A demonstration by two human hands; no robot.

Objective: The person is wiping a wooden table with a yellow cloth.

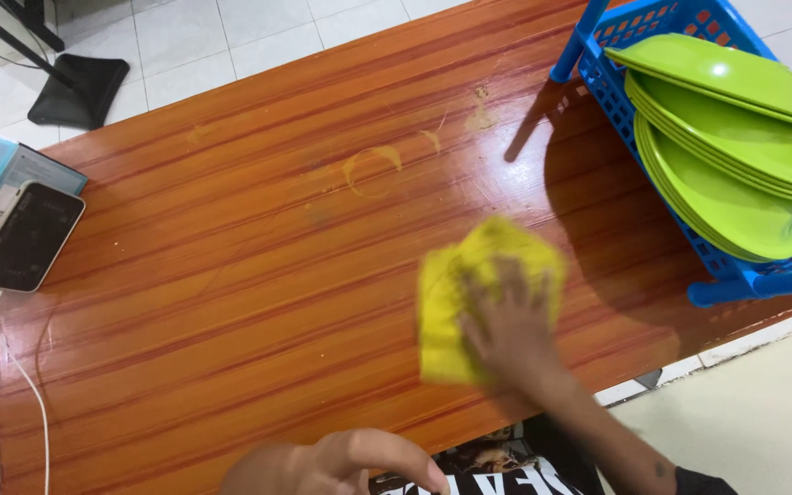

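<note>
The yellow cloth (478, 293) lies flat on the wooden counter (231, 275), directly under my right hand (506, 321), whose fingers are spread and press on it without gripping. The yellowish stains (373, 165) lie ahead, up-left. My left hand (341, 463) rests loosely curled, empty, at the near edge.

You look down on a glossy reddish-brown wooden table (231, 275) — streaked yellowish | floor: white tiles (258, 37) | black stand foot (80, 89) top left — light glares on wood
</note>
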